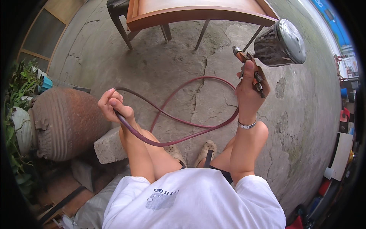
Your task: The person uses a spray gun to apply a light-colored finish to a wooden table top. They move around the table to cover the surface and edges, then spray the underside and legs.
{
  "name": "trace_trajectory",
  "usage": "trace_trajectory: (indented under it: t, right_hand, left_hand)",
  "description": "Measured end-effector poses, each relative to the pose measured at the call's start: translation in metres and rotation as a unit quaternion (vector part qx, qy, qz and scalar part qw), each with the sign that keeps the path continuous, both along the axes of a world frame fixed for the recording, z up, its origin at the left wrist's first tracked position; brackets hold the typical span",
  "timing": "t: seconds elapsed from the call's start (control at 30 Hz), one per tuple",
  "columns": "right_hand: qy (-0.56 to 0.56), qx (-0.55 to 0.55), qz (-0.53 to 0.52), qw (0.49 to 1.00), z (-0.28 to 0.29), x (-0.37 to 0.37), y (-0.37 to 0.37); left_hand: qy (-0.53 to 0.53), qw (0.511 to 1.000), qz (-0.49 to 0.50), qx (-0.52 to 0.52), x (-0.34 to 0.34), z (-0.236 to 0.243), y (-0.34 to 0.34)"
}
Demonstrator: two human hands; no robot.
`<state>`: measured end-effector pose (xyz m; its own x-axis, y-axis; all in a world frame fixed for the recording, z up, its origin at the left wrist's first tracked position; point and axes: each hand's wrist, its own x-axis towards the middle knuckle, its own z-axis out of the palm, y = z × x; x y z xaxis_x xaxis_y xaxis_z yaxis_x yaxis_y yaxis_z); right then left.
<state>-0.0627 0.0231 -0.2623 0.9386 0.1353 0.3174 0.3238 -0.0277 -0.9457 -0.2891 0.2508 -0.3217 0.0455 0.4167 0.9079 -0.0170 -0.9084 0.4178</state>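
A paint spray gun with a round metal cup (280, 42) is gripped in my right hand (249, 82), its nozzle pointing up and to the left. The cup, streaked with dark paint, sticks out to the right of the gun body. Closed around a dark red air hose (190, 142) is my left hand (116, 106), at the left of the view. From there the hose sags past my knees and loops over the concrete; its other end runs up behind my right wrist. Beyond both hands stands a brown wooden frame (202, 12) with a pale panel, raised on supports.
A large brown clay jar (70, 124) lies at the left beside a stone block (110, 146) and green plants (17, 82). A framed panel (42, 30) leans at the far left. Mixed items line the right edge. The concrete floor (217, 45) is cracked.
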Motion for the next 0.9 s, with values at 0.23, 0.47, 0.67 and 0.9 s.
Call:
trace_trajectory:
  t: [0.23, 0.47, 0.67, 0.9]
  right_hand:
    - [-0.020, -0.028, 0.078, 0.996, -0.005, -0.054, 0.050]
    - [-0.095, -0.039, 0.159, 0.982, 0.003, -0.100, 0.097]
    - [-0.150, -0.010, 0.207, 0.967, 0.021, -0.127, 0.122]
    - [-0.125, -0.078, 0.069, 0.987, 0.021, -0.082, 0.089]
  left_hand:
    - [-0.035, 0.999, 0.022, -0.015, -0.032, 0.003, 0.014]
    - [-0.071, 0.996, 0.047, -0.039, -0.057, 0.005, 0.021]
    - [-0.082, 0.994, 0.045, -0.057, -0.055, 0.002, 0.029]
    - [-0.093, 0.994, -0.003, -0.061, -0.037, -0.006, 0.036]
